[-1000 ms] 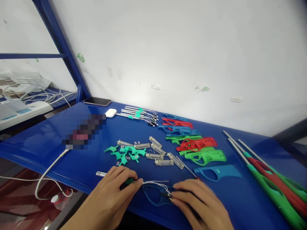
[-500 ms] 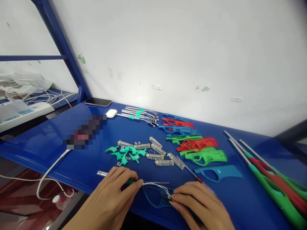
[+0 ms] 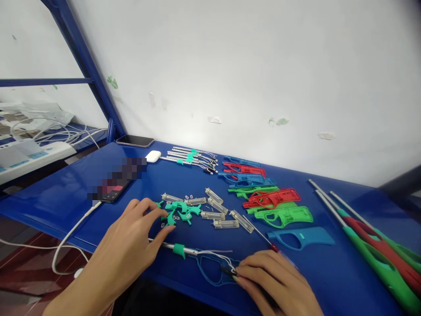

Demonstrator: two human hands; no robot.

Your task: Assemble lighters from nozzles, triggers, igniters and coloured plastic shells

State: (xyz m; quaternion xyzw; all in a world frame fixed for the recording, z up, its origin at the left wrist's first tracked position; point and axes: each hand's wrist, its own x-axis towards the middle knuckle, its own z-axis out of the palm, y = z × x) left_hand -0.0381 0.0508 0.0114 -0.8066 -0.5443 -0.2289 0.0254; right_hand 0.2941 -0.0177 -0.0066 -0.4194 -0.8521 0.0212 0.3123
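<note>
Over the pile of small green triggers point(image 3: 171, 216), my left hand point(image 3: 138, 228) has its thumb and forefinger apart, the tips beside the nearest pieces. My right hand point(image 3: 274, 276) is closed at the back end of a blue lighter shell half point(image 3: 205, 274). Its fingertips press the black igniter block point(image 3: 229, 270) with white wires point(image 3: 219, 255) into that shell. A metal lighter tube point(image 3: 190, 251) with a green collar point(image 3: 179, 250) extends left from the shell, passing partly behind my left hand. The far part of the shell is hidden under my right hand.
Clear fuel tanks point(image 3: 217, 206) lie behind the shell, with a screwdriver point(image 3: 274, 247) beside them. Coloured shell halves point(image 3: 283, 215) are lined up at right, near assembled lighters point(image 3: 378, 245). Wired tubes point(image 3: 187, 156), phones point(image 3: 134, 140) and a white case point(image 3: 153, 156) sit farther back.
My left hand has let go of the tube and moved left and up to the green triggers, uncovering the green collar. My right hand stays at the igniter block.
</note>
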